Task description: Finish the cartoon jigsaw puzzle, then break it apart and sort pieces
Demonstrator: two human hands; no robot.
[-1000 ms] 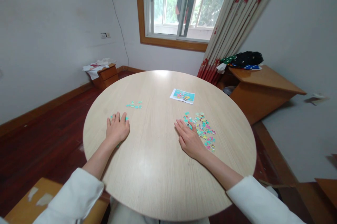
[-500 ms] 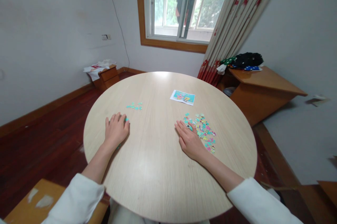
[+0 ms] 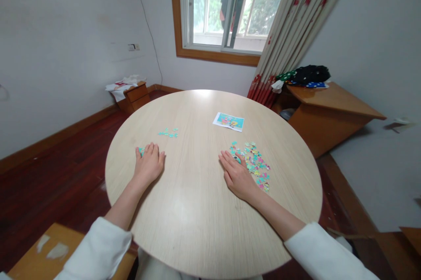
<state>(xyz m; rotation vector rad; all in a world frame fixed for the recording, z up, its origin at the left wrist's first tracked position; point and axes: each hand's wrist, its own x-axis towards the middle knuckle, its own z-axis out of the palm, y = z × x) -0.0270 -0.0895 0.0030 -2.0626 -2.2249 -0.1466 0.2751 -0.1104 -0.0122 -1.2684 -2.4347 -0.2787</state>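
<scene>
My left hand (image 3: pixel 149 164) lies palm down on the left of the round table (image 3: pixel 197 210), fingers stretched out. Teal jigsaw pieces (image 3: pixel 141 150) show at its fingers, partly covered by the hand. A small group of loose teal jigsaw pieces (image 3: pixel 169 134) lies just beyond it. On the right, my right hand (image 3: pixel 238 177) rests flat with its fingers extended, at the left edge of a pile of mixed-colour jigsaw pieces (image 3: pixel 255 159). Some of that pile is hidden under the hand. Past the pile lies a picture sheet (image 3: pixel 229 122) with cartoon figures on a teal ground.
A wooden stool (image 3: pixel 42 249) stands at the near left. Behind the table are a small cabinet (image 3: pixel 136 96) with papers on top and a window (image 3: pixel 226 8). A tilted wooden desk (image 3: pixel 332 113) with cloths on it is at the right, beside the curtain (image 3: pixel 292 21).
My left hand has shifted slightly to the right, and teal pieces now show at its left side instead of its right. My right hand stays in place.
</scene>
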